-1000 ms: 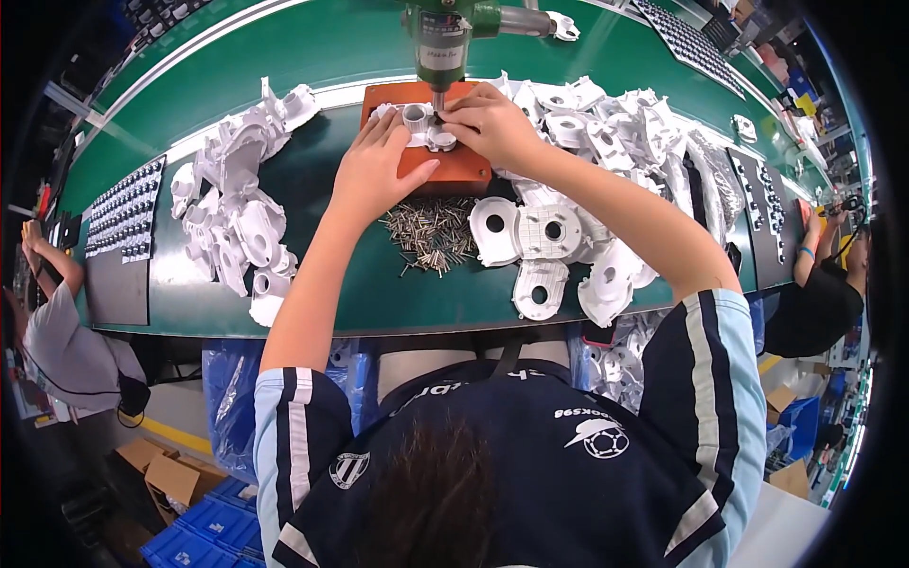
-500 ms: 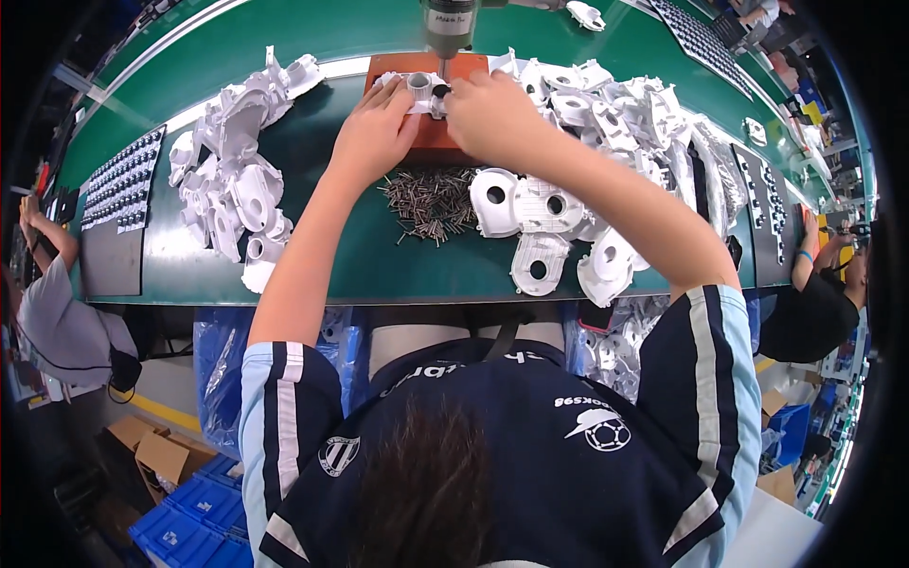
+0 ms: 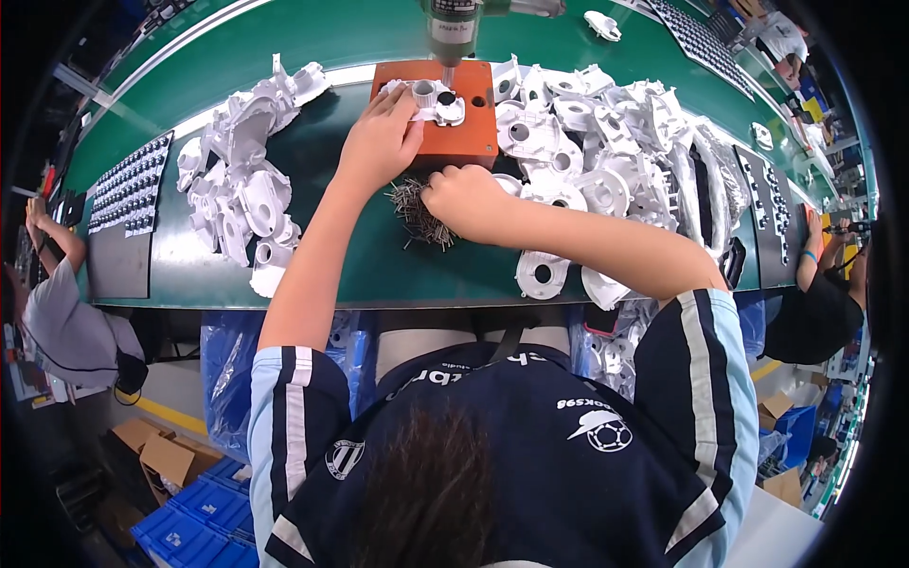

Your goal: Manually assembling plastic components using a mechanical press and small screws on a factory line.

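Note:
On an orange block (image 3: pixel 458 144) lies a white plastic housing (image 3: pixel 449 111) with a round collar and a black piece in one opening. My left hand (image 3: pixel 379 142) is laid over its left side, fingers bent onto it, and holds it against the block. Directly above, a green power screwdriver (image 3: pixel 452 36) hangs with its bit pointing down to the housing. My right hand (image 3: pixel 466 203) is at the pile of small metal screws (image 3: pixel 417 216) in front of the block. Its fingers are curled together; the fingertips are hidden, so what they pinch cannot be seen.
White housings are heaped on the green table at the left (image 3: pixel 248 189) and right (image 3: pixel 606 142). Dark boards with rows of small parts (image 3: pixel 131 189) stand further left and right. Blue bags (image 3: pixel 227 369) hang below the table edge. Other people work at both sides.
My right hand has moved from the housing down toward me to the screw pile. My left hand stays on the housing. The black piece now shows uncovered.

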`<state>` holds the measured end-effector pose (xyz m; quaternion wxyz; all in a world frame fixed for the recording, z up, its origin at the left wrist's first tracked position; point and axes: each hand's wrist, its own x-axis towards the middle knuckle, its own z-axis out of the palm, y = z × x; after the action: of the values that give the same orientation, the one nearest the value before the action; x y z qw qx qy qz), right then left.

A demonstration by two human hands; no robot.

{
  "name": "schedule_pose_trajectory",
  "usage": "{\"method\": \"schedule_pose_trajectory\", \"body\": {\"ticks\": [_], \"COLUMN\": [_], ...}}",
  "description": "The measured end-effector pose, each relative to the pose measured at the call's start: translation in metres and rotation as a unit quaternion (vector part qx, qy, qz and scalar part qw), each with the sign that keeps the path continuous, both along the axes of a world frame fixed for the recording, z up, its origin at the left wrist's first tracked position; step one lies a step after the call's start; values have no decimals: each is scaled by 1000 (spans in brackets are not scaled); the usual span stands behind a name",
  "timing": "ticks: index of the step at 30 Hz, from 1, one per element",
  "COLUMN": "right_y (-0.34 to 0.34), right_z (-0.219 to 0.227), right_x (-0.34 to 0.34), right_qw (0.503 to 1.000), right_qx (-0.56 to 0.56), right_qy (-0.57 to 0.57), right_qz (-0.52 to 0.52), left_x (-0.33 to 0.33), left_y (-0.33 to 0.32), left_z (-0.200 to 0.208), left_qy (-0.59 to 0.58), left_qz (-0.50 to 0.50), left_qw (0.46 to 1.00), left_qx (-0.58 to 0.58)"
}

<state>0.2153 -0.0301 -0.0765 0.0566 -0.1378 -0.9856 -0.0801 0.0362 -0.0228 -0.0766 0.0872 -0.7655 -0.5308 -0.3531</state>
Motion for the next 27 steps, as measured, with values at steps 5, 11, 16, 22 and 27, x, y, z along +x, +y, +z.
{"method": "schedule_pose_trajectory", "body": {"ticks": [5, 11, 16, 22, 27], "right_y": [3, 4, 11, 34, 78], "right_z": [-1, 0, 18, 51, 62], "right_x": [6, 0, 8, 27, 31], "right_qw": [1000, 1000, 992, 928, 872], "right_qx": [-20, -29, -125, -345, -389], "right_qy": [10, -8, 10, 136, 261], "right_qz": [-8, -5, -25, -45, -143], "left_x": [1, -1, 1, 0, -2], "left_y": [0, 0, 0, -1, -1], "left_z": [0, 1, 2, 1, 0], "left_qy": [-25, -9, -16, -9, 3], "left_qz": [4, 1, 6, 14, 14], "left_qw": [999, 1000, 1000, 1000, 1000], "left_qx": [-33, -10, -20, -14, -12]}}
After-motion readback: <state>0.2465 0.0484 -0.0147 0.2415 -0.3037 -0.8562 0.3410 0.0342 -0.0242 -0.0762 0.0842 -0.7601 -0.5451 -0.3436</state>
